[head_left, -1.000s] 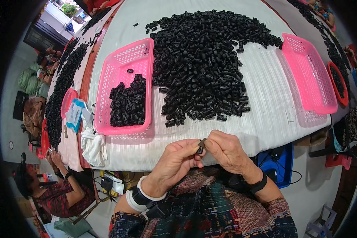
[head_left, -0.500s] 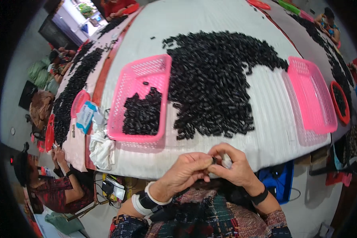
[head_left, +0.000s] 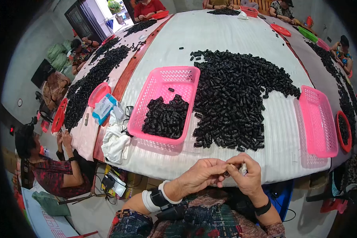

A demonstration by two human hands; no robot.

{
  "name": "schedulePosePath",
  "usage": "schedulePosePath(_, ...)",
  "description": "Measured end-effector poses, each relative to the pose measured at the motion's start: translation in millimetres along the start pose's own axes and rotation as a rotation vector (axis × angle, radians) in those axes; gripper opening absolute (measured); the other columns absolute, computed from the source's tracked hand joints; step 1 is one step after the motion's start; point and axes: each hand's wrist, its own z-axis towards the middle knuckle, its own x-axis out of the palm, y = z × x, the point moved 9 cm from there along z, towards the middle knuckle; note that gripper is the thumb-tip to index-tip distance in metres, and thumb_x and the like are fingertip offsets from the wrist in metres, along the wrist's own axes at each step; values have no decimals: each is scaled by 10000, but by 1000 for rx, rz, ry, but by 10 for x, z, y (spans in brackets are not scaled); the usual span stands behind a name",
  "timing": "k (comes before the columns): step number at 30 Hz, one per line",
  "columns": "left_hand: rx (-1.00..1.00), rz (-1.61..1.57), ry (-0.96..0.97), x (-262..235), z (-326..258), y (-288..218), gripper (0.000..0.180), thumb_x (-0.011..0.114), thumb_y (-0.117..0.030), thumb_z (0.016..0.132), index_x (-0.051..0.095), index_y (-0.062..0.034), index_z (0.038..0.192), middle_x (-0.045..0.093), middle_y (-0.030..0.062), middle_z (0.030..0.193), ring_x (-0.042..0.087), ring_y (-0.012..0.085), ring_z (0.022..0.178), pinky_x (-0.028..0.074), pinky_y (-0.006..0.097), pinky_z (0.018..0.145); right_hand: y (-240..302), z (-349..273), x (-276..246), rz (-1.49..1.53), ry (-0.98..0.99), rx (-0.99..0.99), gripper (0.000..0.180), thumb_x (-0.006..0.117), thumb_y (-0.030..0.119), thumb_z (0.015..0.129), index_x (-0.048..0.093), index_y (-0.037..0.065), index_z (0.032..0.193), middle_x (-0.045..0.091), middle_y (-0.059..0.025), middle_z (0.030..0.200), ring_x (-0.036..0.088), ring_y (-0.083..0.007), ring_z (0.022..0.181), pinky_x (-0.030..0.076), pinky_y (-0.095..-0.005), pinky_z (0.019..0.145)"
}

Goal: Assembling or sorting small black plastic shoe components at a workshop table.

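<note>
Black little part (head_left: 227,173) is pinched right between the fingertips of the left hand (head_left: 202,174) and right hand (head_left: 248,176), both clenched on it; its long axis can't be made out, and neither hand is nearer

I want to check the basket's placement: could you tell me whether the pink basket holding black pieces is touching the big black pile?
Touching: the head view shows the pile lying against the right wall of the pink basket.
</note>
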Motion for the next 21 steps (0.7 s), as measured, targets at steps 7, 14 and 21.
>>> schedulePosePath(7,26,96,-212,-184,-211,-258,189,606,-149,830,574,-9,953,577,39,800,561,94,657,499,234,563,330,-30,-10,-175,-30,-211,191,674,-21,700,598,17,871,532,-69,742,559,-135,610,428,-236,518)
schedulePosePath(14,508,-5,-553,-1025,-594,-1424,87,607,-117,817,566,-58,868,589,41,717,591,146,647,503,274,539,-169,-70,-228,-389,-75,-78,126,647,64,713,565,13,795,550,-103,743,543,-252,655,433,-325,578)
schedulePosePath(21,524,-40,-547,-892,-540,-1536,94,593,-137,826,561,-49,837,561,31,725,553,127,665,489,255,563,-361,-169,-353,-728,-144,28,241,666,103,692,554,82,904,493,-91,780,556,-272,672,446,-354,556)
